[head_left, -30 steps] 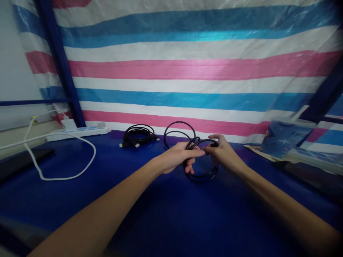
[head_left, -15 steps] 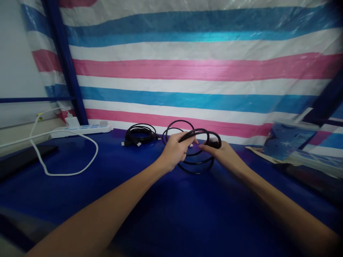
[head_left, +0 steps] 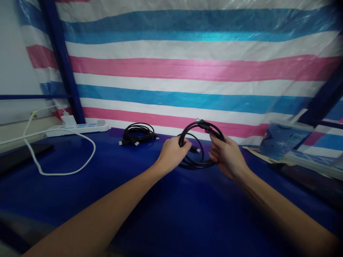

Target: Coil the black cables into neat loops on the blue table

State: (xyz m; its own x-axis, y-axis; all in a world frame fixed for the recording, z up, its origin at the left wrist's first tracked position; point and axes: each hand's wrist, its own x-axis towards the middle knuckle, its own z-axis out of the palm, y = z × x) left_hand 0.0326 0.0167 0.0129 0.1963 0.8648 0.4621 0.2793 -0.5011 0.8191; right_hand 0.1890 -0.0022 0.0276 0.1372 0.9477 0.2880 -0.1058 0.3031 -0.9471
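Observation:
A black cable (head_left: 199, 165) is looped into a coil between my two hands, above the blue table (head_left: 150, 200). My left hand (head_left: 175, 151) pinches the coil's left side. On its right side, my right hand (head_left: 225, 151) grips the loops between thumb and fingers. One dark connector lies along the top of the coil, and another with a light metal tip (head_left: 197, 150) shows inside it. A second black cable (head_left: 139, 134), coiled with several connectors showing, rests on the table to the left of my left hand.
A white power strip (head_left: 80, 129) with a charger and white cable (head_left: 92, 151) is at the left, near a dark flat object (head_left: 29, 155). At the right stand a blue cup (head_left: 280, 141) and another dark flat item (head_left: 308, 180). Striped sheeting hangs behind.
The loops in my hands have come together into a rounder, more even coil. My right hand has turned more upright and moved slightly right, and a connector now shows at the coil's top.

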